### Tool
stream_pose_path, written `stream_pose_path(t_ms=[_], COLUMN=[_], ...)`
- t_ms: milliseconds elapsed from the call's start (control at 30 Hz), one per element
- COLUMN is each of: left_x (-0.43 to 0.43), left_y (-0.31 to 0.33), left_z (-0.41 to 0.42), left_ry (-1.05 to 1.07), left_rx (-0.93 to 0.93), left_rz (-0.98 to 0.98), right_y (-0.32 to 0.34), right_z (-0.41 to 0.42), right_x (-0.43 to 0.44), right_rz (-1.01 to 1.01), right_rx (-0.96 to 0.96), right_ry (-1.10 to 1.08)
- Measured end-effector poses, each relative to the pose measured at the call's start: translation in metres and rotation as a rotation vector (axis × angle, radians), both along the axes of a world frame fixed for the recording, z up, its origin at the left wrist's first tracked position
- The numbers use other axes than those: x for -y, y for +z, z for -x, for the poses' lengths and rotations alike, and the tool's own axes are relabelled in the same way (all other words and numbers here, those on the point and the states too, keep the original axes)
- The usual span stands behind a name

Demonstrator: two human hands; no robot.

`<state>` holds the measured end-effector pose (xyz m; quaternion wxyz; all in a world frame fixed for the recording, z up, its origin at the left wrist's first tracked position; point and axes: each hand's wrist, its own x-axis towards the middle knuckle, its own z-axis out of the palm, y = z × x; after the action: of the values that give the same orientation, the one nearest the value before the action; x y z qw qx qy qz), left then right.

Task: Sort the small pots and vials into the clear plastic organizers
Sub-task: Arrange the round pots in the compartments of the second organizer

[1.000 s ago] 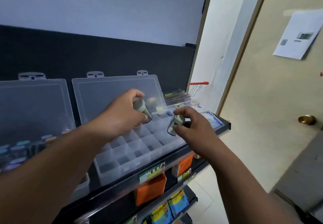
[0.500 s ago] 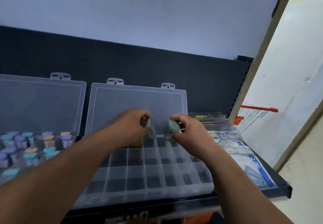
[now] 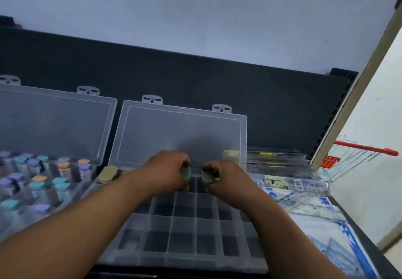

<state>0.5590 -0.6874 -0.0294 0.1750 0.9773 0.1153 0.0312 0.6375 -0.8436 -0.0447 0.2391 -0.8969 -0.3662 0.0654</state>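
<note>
A clear plastic organizer (image 3: 191, 244) with a grid of compartments lies open on the shelf, its lid (image 3: 178, 135) leaning back. My left hand (image 3: 167, 172) grips a small grey-capped vial (image 3: 185, 172) over the back row. My right hand (image 3: 226, 179) holds a second grey-capped vial (image 3: 207, 177) right beside it. Two beige-capped pots stand in the back row, one at the left corner (image 3: 107, 174) and one at the right corner (image 3: 231, 154). A second open organizer (image 3: 39, 183) at the left holds several vials with teal, purple and orange caps.
Clear flat packs (image 3: 278, 159) and blue-printed packets (image 3: 322, 220) lie on the shelf to the right. A small wire cart with a red handle (image 3: 365, 148) stands beyond the shelf end. A dark back panel (image 3: 195, 78) rises behind the organizers.
Both hands moved forward and down to the organizer's back row with their vials, close together. The view swung left and down, away from the door.
</note>
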Motion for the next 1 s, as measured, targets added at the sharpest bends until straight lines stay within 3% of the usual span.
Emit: stream_pose_path(t_ms=[367,533,733,1000], left_x=[-0.001,-0.006,-0.017,-0.053], left_y=[-0.005,0.002,0.012,0.011], left_z=[0.000,0.013,0.047,0.127], left_ry=[-0.009,0.026,0.137,0.260], left_rx=[-0.042,0.033,0.159,0.122], left_rz=[0.015,0.008,-0.261,-0.393], right_y=[0.005,0.013,0.016,0.020], right_z=[-0.003,0.006,0.027,0.089], right_x=[0.002,-0.004,-0.030,-0.073], right_rz=[0.025,-0.006,0.093,0.142], right_rx=[-0.099,0.029,0.260,0.278], right_ry=[0.031,0.037,0.022,0.109])
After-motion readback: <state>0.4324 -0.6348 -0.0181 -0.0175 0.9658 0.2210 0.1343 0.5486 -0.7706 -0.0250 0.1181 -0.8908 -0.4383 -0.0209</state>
